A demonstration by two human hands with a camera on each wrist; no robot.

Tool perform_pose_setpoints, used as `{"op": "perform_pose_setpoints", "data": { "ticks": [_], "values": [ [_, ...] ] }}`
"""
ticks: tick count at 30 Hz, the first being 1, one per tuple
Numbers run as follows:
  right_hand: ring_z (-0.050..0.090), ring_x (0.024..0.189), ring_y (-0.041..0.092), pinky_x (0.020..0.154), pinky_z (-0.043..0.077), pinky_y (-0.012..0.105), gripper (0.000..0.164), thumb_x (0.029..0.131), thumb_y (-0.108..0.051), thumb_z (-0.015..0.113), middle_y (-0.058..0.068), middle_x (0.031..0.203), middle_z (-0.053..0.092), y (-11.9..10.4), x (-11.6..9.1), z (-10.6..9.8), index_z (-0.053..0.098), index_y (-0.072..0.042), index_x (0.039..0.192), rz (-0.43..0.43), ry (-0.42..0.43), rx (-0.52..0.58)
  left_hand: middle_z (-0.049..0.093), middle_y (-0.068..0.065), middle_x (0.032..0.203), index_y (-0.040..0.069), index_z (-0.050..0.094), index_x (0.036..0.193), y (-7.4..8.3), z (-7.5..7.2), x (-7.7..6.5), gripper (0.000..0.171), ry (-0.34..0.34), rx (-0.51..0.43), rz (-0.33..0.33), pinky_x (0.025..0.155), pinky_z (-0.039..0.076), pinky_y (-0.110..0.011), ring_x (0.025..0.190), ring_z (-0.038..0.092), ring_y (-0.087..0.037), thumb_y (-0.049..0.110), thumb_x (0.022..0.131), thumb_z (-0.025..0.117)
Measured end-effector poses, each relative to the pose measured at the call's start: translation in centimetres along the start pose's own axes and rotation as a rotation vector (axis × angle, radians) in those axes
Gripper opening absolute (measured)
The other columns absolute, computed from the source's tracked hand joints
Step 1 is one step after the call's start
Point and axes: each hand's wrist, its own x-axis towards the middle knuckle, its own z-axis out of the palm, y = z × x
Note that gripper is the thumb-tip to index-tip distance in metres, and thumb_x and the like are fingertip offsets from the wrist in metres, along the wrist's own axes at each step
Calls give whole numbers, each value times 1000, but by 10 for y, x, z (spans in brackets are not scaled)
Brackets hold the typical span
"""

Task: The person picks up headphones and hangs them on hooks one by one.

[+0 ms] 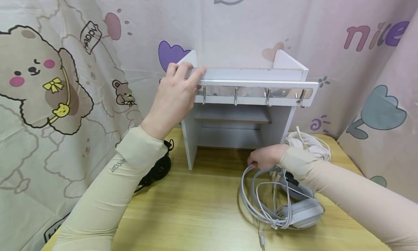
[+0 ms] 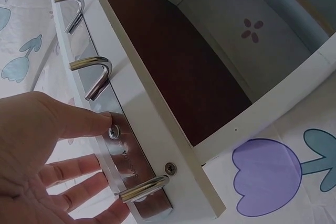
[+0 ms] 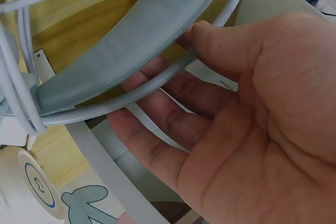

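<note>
A small white shelf unit (image 1: 187, 142) stands on the table, with a hook rail (image 1: 228, 83) along its upper front. Several bare metal hooks (image 1: 236, 95) stick out from the rail's shiny strip. My left hand (image 1: 176, 95) grips the rail's left end; in the left wrist view its thumb (image 2: 86, 121) presses the metal strip beside a screw. My right hand (image 1: 268, 156) holds grey headphones (image 1: 307, 212) by the headband's thin outer tube (image 3: 157, 81), below the rail's right half. A padded band (image 3: 136, 30) runs inside that tube. The headphones' cable is looped around them, its plug dangling.
Black headphones (image 1: 161, 167) lie left of the shelf, partly behind my left sleeve. A bundle of white cable (image 1: 311, 144) lies on the wooden table (image 1: 183, 207) at the shelf's right side. Printed curtains (image 1: 235, 37) enclose the back and sides.
</note>
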Motion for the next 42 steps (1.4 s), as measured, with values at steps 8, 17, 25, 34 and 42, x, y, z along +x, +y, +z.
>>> {"op": "perform_pose_setpoints", "data": {
  "ticks": [8,17,25,34,42],
  "values": [
    [53,82,12,79,45,28,19,106,-3,53,1,90,61,6,-16,-11,69,-11,99,-25,30,22,61,-20,137,14,61,148,-1,0,0,50,1,-5,8,70,57,-54,117,52,-42,1,100,67],
    [58,82,11,78,51,30,23,106,-6,55,0,95,70,15,-38,-19,77,-9,114,12,114,115,61,-20,137,15,61,148,-1,0,1,48,-6,-6,18,69,56,-53,118,52,-42,1,101,66],
    [58,80,8,75,53,29,19,106,-9,60,-4,93,70,18,-57,-20,77,-9,114,-1,195,153,58,-19,138,18,61,147,0,0,0,45,-17,-12,16,72,55,-54,126,49,-43,3,105,60],
    [66,89,8,81,57,34,20,108,-16,60,-5,104,75,20,-78,-20,76,-9,120,-2,270,151,56,-22,141,16,65,131,0,-1,-1,28,-22,7,42,71,55,-55,127,48,-45,3,107,57],
    [61,80,3,73,54,27,18,107,-18,63,-10,94,71,20,-93,-15,75,-11,119,-28,354,175,54,-23,142,14,63,119,0,-1,-2,32,-34,7,44,72,53,-56,127,47,-46,-9,98,56]
  ]
}}
